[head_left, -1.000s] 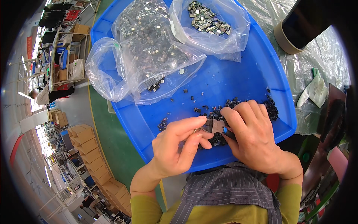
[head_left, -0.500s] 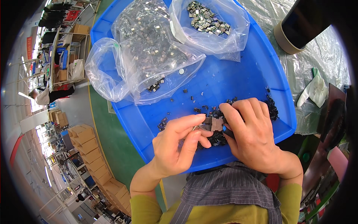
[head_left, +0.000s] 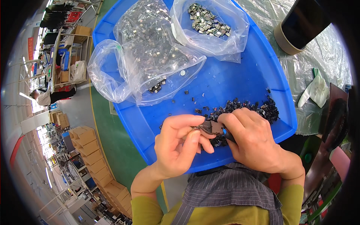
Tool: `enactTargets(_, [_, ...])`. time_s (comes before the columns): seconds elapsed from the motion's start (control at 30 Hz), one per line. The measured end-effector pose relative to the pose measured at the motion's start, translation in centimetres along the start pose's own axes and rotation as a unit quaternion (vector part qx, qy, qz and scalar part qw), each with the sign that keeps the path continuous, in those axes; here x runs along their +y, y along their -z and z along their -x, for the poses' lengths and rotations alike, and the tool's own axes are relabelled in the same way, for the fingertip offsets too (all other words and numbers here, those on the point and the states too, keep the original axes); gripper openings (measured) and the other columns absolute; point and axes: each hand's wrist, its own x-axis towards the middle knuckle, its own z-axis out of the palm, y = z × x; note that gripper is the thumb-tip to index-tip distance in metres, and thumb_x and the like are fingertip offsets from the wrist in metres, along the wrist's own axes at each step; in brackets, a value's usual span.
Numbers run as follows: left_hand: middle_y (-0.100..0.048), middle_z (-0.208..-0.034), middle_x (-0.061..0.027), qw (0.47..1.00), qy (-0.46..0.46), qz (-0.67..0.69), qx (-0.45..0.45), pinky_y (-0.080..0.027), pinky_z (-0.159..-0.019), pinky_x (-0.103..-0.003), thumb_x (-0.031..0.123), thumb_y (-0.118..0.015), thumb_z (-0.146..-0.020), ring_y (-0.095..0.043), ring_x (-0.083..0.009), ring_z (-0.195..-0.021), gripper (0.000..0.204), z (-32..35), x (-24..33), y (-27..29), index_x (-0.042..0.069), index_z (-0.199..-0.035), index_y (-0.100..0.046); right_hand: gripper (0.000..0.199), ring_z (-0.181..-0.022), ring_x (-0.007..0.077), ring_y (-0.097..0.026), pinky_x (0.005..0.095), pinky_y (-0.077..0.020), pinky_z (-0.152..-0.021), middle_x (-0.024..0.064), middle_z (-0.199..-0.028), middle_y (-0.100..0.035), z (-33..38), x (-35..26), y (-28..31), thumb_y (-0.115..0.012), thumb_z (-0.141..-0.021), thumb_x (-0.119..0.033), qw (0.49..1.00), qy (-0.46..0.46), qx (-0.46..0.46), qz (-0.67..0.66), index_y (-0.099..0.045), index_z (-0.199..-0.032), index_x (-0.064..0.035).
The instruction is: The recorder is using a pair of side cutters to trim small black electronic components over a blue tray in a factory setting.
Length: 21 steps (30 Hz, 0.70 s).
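My right hand point(head_left: 252, 137) is wrapped round dark-handled cutting pliers point(head_left: 212, 128) with a blue spot by the pivot. Their broad metal head points left, toward my left fingertips. My left hand point(head_left: 180, 144) is closed in a pinch at the jaws. Whatever it holds there is too small and hidden to name. Both hands are above the near part of a blue plastic tray point(head_left: 240, 80). Beneath and beyond them lies a heap of small black pieces point(head_left: 268, 110).
A clear bag point(head_left: 152, 48) of small metal-and-black parts lies in the tray, beside an open bag point(head_left: 210, 20) of similar parts. To the right, a phone-like dark screen point(head_left: 309, 22) stands in a round holder, near a white glove point(head_left: 315, 92). Cardboard boxes point(head_left: 88, 146) stand at the left.
The pliers' head has turned and looks darker. My right hand has shifted slightly down, uncovering more of the black heap. My left fingers stay pinched at the jaws.
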Motion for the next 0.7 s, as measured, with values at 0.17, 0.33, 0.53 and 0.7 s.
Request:
enactTargets(0.17, [-0.067,-0.095,-0.0179,0.989,0.044,0.141,-0.025,-0.045,-0.054,-0.021,0.002,-0.041,-0.100,-0.065,-0.0131,-0.067,0.026,-0.1,-0.1,0.6,-0.004,-0.125,-0.041,0.025,-0.079,0.0376,-0.062,0.0466,-0.0491,-0.066,0.0166,-0.080,-0.060,-0.5,0.2,0.7,-0.066,-0.079,-0.005,0.972,-0.052,-0.109,-0.203,-0.052,-0.100,-0.0019])
enactTargets(0.33, [-0.067,-0.093,-0.0162,0.985,0.059,0.158,-0.034,-0.045,-0.054,-0.021,0.003,-0.041,-0.101,-0.064,-0.0121,-0.065,0.028,-0.2,0.3,0.8,-0.004,-0.128,-0.041,0.024,-0.080,0.0384,-0.063,0.0472,-0.0488,-0.067,0.0173,-0.081,-0.061,-0.7,0.0,0.9,-0.066,-0.082,-0.008,0.961,-0.069,-0.139,-0.228,-0.052,-0.102,-0.0020])
enactTargets(0.53, [-0.068,-0.090,-0.0143,0.997,0.035,0.069,-0.005,-0.045,-0.053,-0.020,0.000,-0.043,-0.100,-0.065,-0.0119,-0.065,0.030,0.0,0.6,0.3,-0.005,-0.129,-0.042,0.031,-0.082,0.0338,-0.057,0.0427,-0.0459,-0.073,0.0138,-0.086,-0.056,-0.5,0.0,0.3,-0.069,-0.079,-0.009,0.986,-0.042,-0.055,-0.149,-0.057,-0.106,-0.0035])
enactTargets(0.7, [-0.069,-0.086,-0.0137,0.998,0.016,-0.059,0.024,-0.050,-0.055,-0.021,-0.003,-0.047,-0.098,-0.065,-0.0117,-0.064,0.029,0.1,0.6,-0.1,-0.005,-0.127,-0.046,0.043,-0.081,0.0275,-0.051,0.0385,-0.0381,-0.071,0.0091,-0.086,-0.050,-0.5,-0.3,0.2,-0.073,-0.069,-0.004,1.000,-0.024,0.016,0.000,-0.058,-0.109,-0.0052])
